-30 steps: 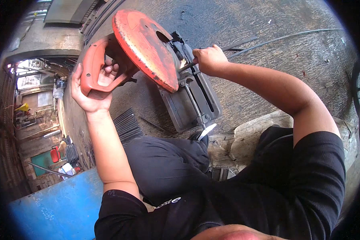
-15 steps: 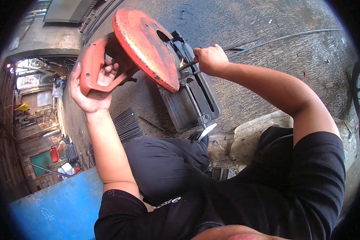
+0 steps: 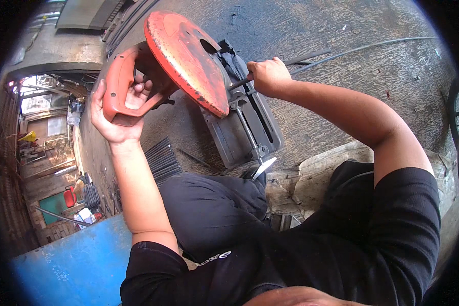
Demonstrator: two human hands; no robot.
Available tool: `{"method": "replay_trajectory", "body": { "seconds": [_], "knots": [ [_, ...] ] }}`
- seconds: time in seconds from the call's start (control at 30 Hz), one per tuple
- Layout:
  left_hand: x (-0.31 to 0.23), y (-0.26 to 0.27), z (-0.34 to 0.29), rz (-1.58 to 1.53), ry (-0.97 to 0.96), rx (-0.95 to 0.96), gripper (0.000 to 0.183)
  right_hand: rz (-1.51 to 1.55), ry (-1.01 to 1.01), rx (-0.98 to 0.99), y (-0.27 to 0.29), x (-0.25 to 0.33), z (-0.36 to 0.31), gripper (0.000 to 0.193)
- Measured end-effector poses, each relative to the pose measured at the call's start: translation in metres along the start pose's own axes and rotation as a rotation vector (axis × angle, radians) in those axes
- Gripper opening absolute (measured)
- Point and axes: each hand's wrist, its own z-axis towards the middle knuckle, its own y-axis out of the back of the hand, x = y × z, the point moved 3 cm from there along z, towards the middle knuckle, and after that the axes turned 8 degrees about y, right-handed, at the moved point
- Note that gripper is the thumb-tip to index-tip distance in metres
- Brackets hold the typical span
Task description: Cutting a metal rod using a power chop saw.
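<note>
Right of the orange saw [image 3: 186,61], the right hand [image 3: 270,77] grips a dark rod [image 3: 309,56] (probably stiff and hard), best held away from the saw. The left hand [image 3: 116,131] curls its fingers through the saw's handle [image 3: 118,86].

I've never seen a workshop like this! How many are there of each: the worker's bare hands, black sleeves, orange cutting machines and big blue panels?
Bare hands: 2, left hand and right hand
Black sleeves: 2, left sleeve and right sleeve
Orange cutting machine: 1
Big blue panel: 1
Total: 6
</note>
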Motion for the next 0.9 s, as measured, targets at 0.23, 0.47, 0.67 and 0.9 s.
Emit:
{"method": "replay_trajectory", "body": {
  "seconds": [0.23,0.47,0.67,0.9],
  "knots": [
    [0.0,0.002,0.0,-0.003,0.005,0.003,0.059,-0.001,-0.036,0.053,0.002,0.002,0.001,0.018],
    [0.0,0.004,0.001,-0.025,0.009,0.009,0.058,-0.003,-0.042,0.05,0.001,0.002,-0.002,0.019],
    [0.0,0.003,0.0,0.002,0.015,-0.035,0.058,-0.01,0.031,0.064,-0.005,-0.01,-0.003,0.017],
    [0.001,0.005,-0.001,0.054,0.055,-0.063,0.058,0.149,-0.136,-0.097,0.046,-0.046,-0.016,0.025]
  ]
}}
